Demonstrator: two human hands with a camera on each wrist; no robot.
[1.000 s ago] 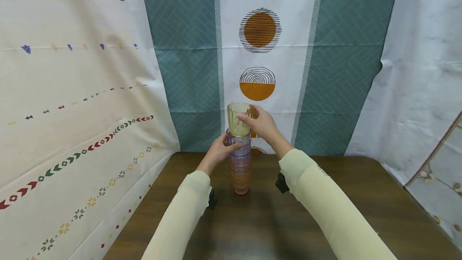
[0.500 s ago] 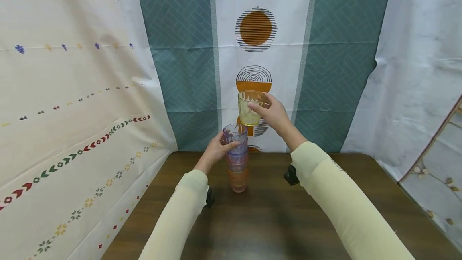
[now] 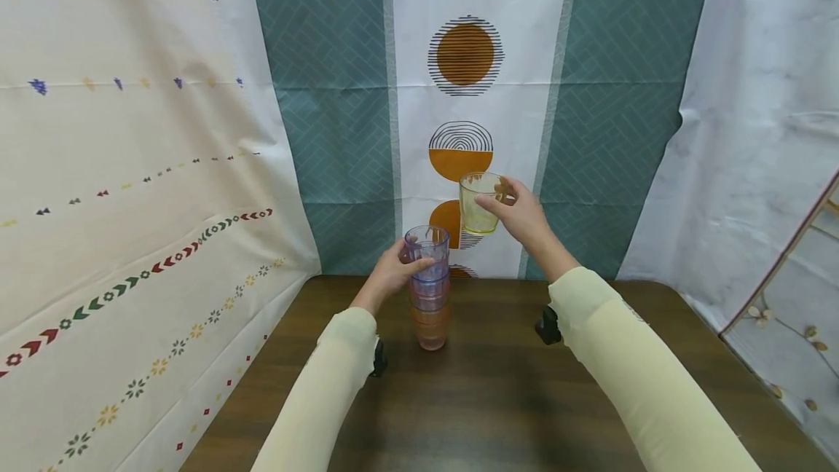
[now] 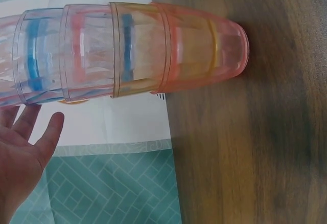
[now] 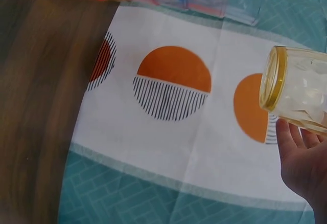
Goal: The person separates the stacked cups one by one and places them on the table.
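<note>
A tall stack of nested clear plastic cups [image 3: 430, 317] stands upright on the table, orange-pink at the bottom and purple at the top. My left hand [image 3: 390, 269] grips the upper purple cup [image 3: 429, 284], thumb in front and fingers behind. In the left wrist view the bands of the stacked cups [image 4: 140, 45] show blue, pink and yellow. To the right and higher, my right hand [image 3: 524, 215] holds a yellow cup [image 3: 473, 220] by its side, in the air and apart from the stack. The right wrist view shows its yellow base [image 5: 278, 78], with the fingers partly hidden.
The dark brown wooden table [image 3: 498, 399] runs back to a hanging cloth [image 3: 347, 130] with teal and white stripes and orange circles. A cream patterned cloth [image 3: 151, 188] hangs at the left, and a pale cloth [image 3: 754, 130] at the right.
My right hand has lifted the yellow cup off the top of the stack and carried it to the right. The left hand has stayed on the stack.
</note>
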